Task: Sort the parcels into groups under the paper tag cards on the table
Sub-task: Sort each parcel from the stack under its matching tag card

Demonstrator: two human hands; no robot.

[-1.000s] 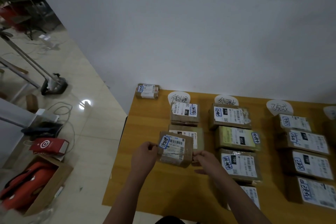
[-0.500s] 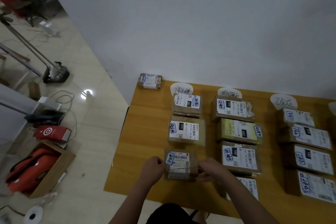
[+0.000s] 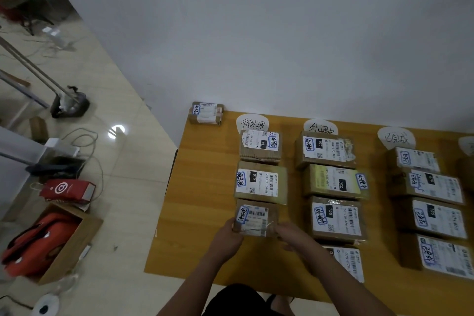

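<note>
— Where is the small parcel now?
— At the near end of the left column, under the first tag card. It is just below the 010 parcel, which lies below the top parcel. Whether it sits flat on the table or a touch above it, I cannot tell from here.
— And the hands?
— Apart, one on each side of it. The left hand grips its near left corner, and the right hand holds its right edge.
— The other groups?
— Four parcels in the second column, the nearest partly hidden by the right arm. Four more in the third column. A lone parcel lies at the table's far left corner, apart from the rest.
— Anything in that cardboard box on the floor?
— A red-orange bag, filling most of it. The box is open at the top. A red paper bag lies just beyond it.
</note>
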